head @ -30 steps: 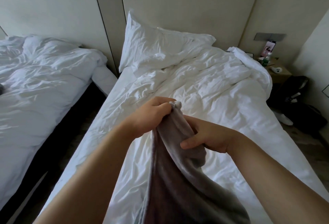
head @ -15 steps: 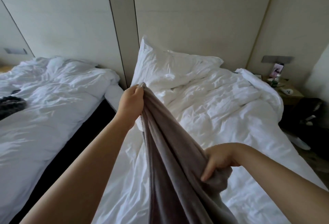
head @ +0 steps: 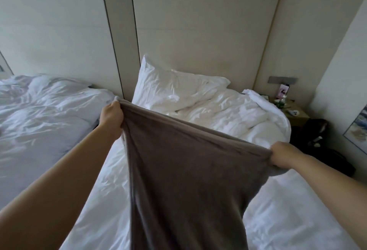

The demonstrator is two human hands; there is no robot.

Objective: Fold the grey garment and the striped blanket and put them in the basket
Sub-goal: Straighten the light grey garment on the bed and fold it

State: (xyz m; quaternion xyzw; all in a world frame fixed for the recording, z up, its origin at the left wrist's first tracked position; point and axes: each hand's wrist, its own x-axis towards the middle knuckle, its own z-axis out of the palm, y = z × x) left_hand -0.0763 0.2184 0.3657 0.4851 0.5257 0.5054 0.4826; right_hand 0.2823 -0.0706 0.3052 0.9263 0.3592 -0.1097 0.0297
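Head view has the grey garment hanging mid-frame above the white bed, its top edge stretched from ten o'clock to three o'clock; the left hand grips the ten o'clock corner, fingers curled round the cloth; the right hand clutches the three o'clock corner; a pillow lies at twelve o'clock; a second bed sits at nine o'clock.

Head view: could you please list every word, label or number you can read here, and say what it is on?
No text can be read.
The pink package on the nightstand: any print is too small and blurred to read.
The grey garment: no label or lettering shows.
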